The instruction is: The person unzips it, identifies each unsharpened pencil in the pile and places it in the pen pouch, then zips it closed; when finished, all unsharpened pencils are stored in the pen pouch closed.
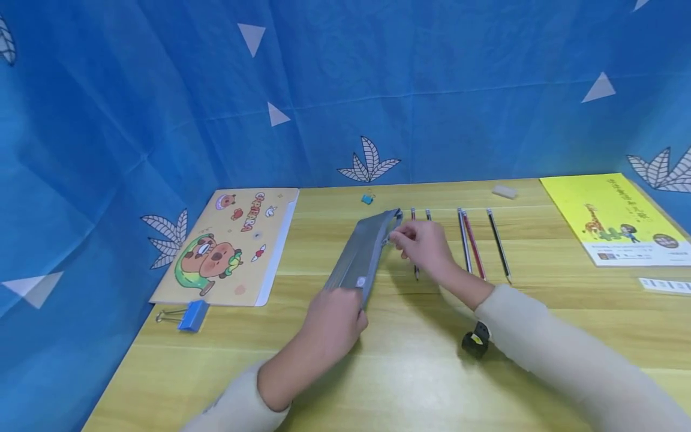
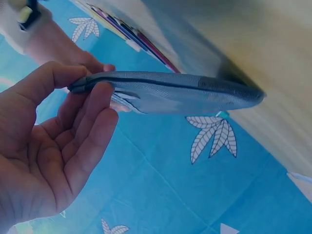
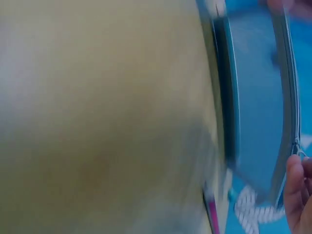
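Note:
A grey zippered pencil case (image 1: 360, 249) is held tilted over the table, its long zipper edge facing right. My left hand (image 1: 335, 321) grips its near end; in the left wrist view, thumb and fingers pinch the corner of the case (image 2: 170, 92). Near the far end, my right hand (image 1: 426, 247) pinches the zipper pull, which shows as a small metal tab (image 3: 297, 145) at the fingertips in the right wrist view. Several pencils, among them a red one (image 1: 474, 245) and a dark one (image 1: 499, 246), lie side by side to the right, partly behind my right hand.
A capybara-print folder (image 1: 237, 246) lies at left, a blue binder clip (image 1: 193, 316) by its near edge. At the back are a small teal clip (image 1: 367, 198) and a whitish eraser (image 1: 504, 191). A yellow book (image 1: 610, 210) and a white strip (image 1: 666, 286) lie at right. Blue cloth (image 1: 345, 78) hangs behind.

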A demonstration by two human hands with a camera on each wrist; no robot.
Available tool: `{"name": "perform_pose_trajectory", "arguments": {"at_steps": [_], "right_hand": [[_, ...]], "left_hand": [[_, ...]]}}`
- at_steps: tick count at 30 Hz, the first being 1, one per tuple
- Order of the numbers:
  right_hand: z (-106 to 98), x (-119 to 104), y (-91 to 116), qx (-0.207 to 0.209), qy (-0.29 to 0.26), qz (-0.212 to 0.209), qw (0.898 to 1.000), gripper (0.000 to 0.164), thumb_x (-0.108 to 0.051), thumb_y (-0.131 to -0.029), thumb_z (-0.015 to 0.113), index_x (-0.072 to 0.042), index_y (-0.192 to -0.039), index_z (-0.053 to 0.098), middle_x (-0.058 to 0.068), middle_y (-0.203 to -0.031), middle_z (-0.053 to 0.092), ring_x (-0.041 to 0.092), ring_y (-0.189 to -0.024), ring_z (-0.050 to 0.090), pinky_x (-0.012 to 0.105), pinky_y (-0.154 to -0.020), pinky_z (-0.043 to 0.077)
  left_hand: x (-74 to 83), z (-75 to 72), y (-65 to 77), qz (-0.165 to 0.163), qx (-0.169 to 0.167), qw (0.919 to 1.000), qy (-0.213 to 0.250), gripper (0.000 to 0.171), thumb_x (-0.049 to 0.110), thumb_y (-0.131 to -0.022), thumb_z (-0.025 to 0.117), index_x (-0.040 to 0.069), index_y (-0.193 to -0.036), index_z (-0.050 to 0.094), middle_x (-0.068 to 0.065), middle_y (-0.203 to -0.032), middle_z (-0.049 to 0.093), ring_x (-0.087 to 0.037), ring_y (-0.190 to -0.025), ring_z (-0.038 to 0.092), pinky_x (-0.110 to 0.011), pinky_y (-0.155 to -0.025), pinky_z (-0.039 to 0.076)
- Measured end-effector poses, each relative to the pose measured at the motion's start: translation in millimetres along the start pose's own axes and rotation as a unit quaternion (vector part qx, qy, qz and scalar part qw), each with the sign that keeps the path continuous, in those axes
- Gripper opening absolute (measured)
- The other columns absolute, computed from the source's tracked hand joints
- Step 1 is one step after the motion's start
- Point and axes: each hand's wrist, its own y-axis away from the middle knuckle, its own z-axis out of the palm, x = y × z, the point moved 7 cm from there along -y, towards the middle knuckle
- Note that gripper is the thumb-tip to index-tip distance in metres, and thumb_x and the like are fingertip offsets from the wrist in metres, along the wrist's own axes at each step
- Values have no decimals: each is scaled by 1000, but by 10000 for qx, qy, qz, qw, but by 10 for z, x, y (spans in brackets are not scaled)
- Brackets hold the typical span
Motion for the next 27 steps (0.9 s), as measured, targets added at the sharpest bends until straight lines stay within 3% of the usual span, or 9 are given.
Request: {"name": "perform_pose_trajectory", "arguments": {"at_steps": [6, 11, 15, 19, 22, 27], "right_hand": [[-361, 236, -216, 824, 735, 124, 9938, 19, -22, -83, 57, -4, -85, 65, 6, -65, 62, 17, -50, 58, 27, -43, 44], [-506, 345, -245, 985, 869, 290, 9909, 21, -25, -82, 57, -5, -84, 65, 7, -64, 62, 16, -49, 57, 28, -46, 45], [-555, 358, -205, 995, 926, 127, 9906, 23, -26, -83, 56, -5, -85, 65, 7, -64, 61, 15, -49, 56, 29, -45, 43], [-575, 362, -131, 920, 1008, -58, 9906, 20, -24, -83, 57, -6, -84, 65, 7, -64, 60, 14, -48, 54, 29, -43, 41], [-528, 359, -70, 573, 976, -84, 9935, 20, -24, -83, 56, -6, -86, 64, 7, -66, 61, 15, -48, 54, 29, -43, 42], [-388, 369, 31, -167, 819, 179, 9963, 21, -27, -82, 57, -8, -84, 65, 8, -68, 61, 20, -49, 55, 30, -44, 41]], "left_hand": [[54, 62, 105, 192, -249, 9995, 21, 25, 11, -64, 62, 15, -47, 43, 3, -48, 48, -9, -40, 40, -26, -37, 37], [-41, 91, 96, 19, -426, 9991, 78, 24, 10, -64, 63, 14, -48, 45, 3, -48, 46, -9, -41, 41, -25, -37, 37], [-301, 80, 10, -493, -550, 9973, 28, 25, 13, -66, 65, 13, -48, 48, 0, -52, 50, -12, -45, 44, -25, -39, 37], [-686, 87, -126, -1130, -744, 9905, -226, 24, 16, -67, 67, 13, -49, 51, -1, -53, 52, -15, -46, 46, -28, -39, 36], [-958, 103, -240, -1480, -894, 9835, -539, 21, 12, -69, 64, 12, -51, 53, -2, -54, 53, -17, -47, 47, -31, -39, 37], [-1284, 147, -407, -1883, -1071, 9709, -1020, 6, 6, -73, 56, 5, -72, 62, -11, -70, 60, -26, -58, 55, -40, -46, 43]]}}
